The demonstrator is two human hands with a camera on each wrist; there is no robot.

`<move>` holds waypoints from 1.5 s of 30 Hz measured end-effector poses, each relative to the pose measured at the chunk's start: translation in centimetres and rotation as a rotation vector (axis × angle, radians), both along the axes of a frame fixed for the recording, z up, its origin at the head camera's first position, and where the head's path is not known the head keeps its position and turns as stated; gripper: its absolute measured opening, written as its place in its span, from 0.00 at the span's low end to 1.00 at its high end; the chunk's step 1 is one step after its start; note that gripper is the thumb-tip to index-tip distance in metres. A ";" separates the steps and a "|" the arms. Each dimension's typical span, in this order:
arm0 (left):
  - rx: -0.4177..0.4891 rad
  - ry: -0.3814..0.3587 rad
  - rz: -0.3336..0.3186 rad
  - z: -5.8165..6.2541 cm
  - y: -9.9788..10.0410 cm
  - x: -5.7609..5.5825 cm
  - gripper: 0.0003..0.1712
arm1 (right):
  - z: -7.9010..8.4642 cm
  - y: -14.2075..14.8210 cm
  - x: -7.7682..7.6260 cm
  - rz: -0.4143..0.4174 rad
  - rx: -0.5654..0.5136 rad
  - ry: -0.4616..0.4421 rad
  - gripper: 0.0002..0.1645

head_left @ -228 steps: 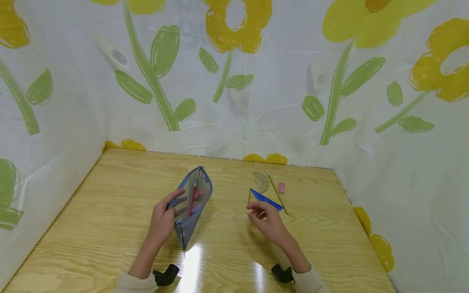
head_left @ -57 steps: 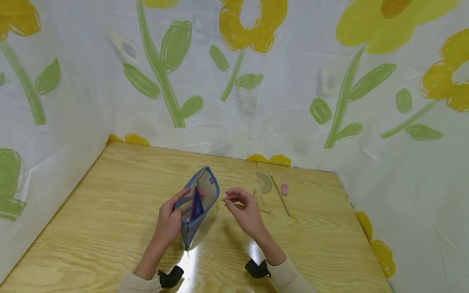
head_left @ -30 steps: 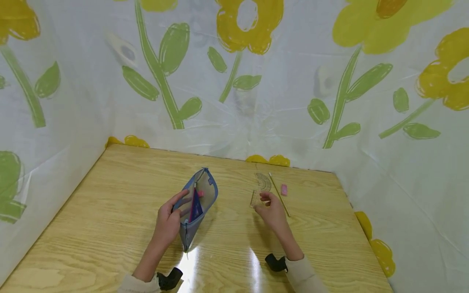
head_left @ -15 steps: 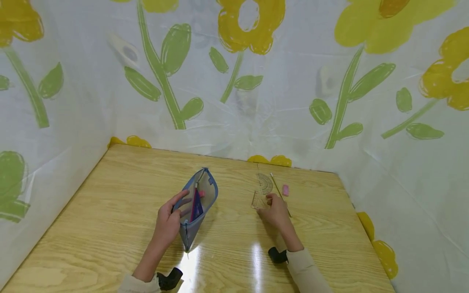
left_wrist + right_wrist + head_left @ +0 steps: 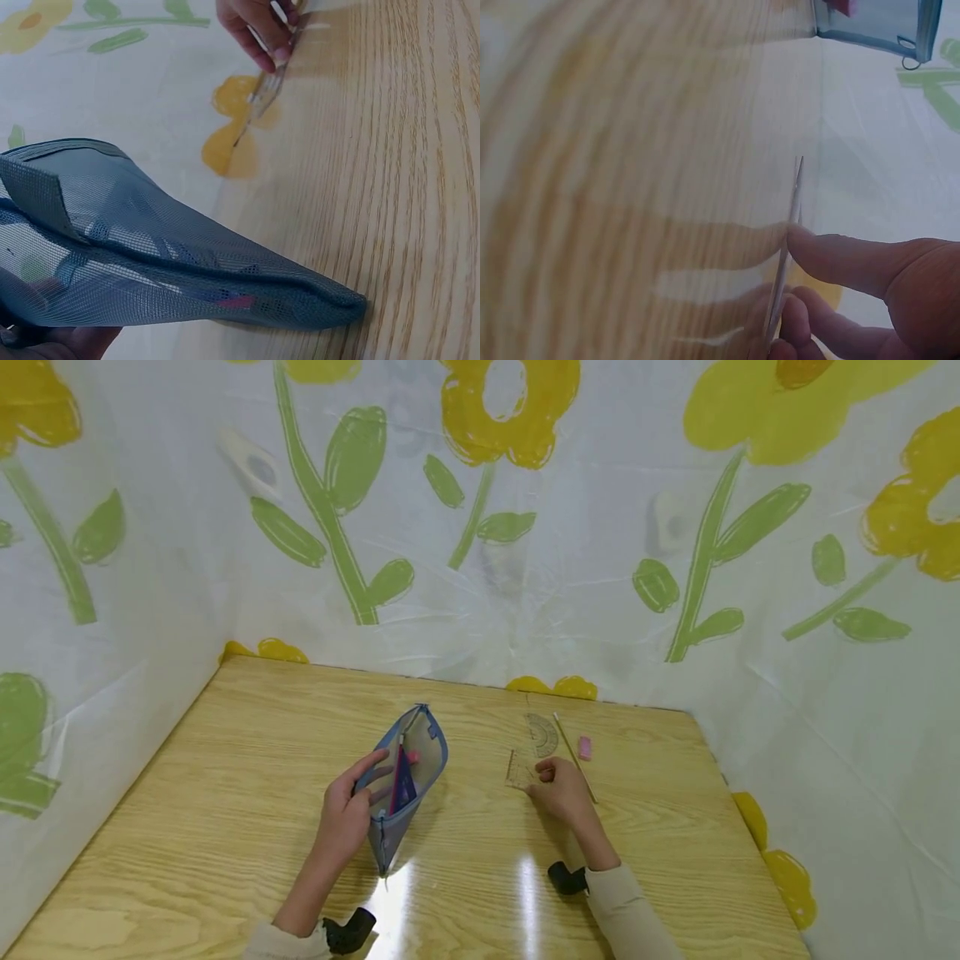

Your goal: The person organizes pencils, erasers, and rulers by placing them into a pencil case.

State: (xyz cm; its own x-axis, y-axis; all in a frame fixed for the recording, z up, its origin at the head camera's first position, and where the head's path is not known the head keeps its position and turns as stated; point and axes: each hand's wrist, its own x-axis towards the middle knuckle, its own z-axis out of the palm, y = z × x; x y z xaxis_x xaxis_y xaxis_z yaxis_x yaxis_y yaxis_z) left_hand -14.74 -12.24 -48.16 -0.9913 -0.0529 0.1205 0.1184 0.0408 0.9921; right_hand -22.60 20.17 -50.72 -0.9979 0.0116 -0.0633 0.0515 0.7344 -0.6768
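Observation:
My left hand (image 5: 347,810) holds a blue-grey mesh pencil case (image 5: 432,752) by its near left side, fingers inside the unzipped mouth. Inside it show a blue set square (image 5: 405,783), a red pencil (image 5: 396,777) and a bit of something pink (image 5: 413,757). Through the mesh in the left wrist view, the case (image 5: 225,277) shows these only dimly. Further right, my right hand (image 5: 564,792) pinches the corner of a clear set square (image 5: 516,770), thumb on one face and fingers at the other. Seen edge-on in the right wrist view, the set square (image 5: 786,259) is a thin strip.
Just beyond the right hand lie a clear protractor (image 5: 542,735), a yellow pencil (image 5: 573,756) and a pink eraser (image 5: 585,747) on the wooden table (image 5: 247,760). A flower-printed cloth (image 5: 570,568) rises along the table's back and sides.
The blue set square has gone from the table into the pencil case. My right hand has returned from beside the case and taken hold of the clear set square, which has shifted slightly left.

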 end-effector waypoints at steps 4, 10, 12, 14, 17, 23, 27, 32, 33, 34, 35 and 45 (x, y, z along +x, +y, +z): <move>0.004 0.006 0.013 0.1 0.1 -0.1 0.35 | 0.3 -0.2 -0.1 0.007 -0.004 0.006 0.21; 0.010 0.007 0.018 -0.1 0.0 -0.1 0.35 | 0.2 -0.3 -0.3 0.027 -0.013 0.008 0.16; 0.005 0.004 0.016 -0.1 0.0 -0.1 0.35 | 0.0 -0.3 -0.2 0.036 -0.024 0.008 0.14; 0.006 0.003 0.014 -0.1 0.0 0.0 0.34 | -0.1 -0.3 -0.2 0.042 -0.030 0.012 0.12; 0.004 0.003 0.013 -0.1 0.0 -0.1 0.34 | -0.1 -0.5 -0.2 0.035 -0.019 0.017 0.11; -0.001 -0.010 0.021 -0.2 0.1 -0.1 0.35 | -0.3 -1.1 -0.5 0.062 0.034 0.056 0.25; -0.001 -0.009 0.016 -0.3 0.2 -0.1 0.35 | -0.5 -1.7 -0.8 0.104 0.053 0.062 0.35; 0.006 0.014 0.012 -0.3 0.4 -0.2 0.35 | -0.2 -2.3 -1.0 0.112 0.082 0.055 0.31; 0.006 0.016 0.013 -0.3 0.4 -0.3 0.35 | 0.0 -2.4 -1.0 0.111 0.090 0.051 0.30; 0.006 0.018 0.013 -0.3 0.3 -0.2 0.35 | 0.1 -2.5 -1.0 0.109 0.101 0.045 0.28; 0.005 0.018 0.012 -0.3 0.3 -0.2 0.35 | 0.2 -2.6 -1.1 0.112 0.112 0.040 0.27; 0.014 0.001 -0.009 -0.2 0.2 -0.2 0.35 | 1.2 -3.2 -0.5 0.167 0.115 0.044 0.27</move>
State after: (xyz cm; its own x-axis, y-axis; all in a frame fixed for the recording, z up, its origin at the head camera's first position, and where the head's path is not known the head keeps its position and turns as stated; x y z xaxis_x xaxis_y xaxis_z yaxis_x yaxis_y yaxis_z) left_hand -14.96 -12.07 -48.35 -0.9916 -0.0460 0.1208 0.1197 0.0256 0.9925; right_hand -23.14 16.96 -49.56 -0.9884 -0.1495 -0.0279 -0.1048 0.8029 -0.5869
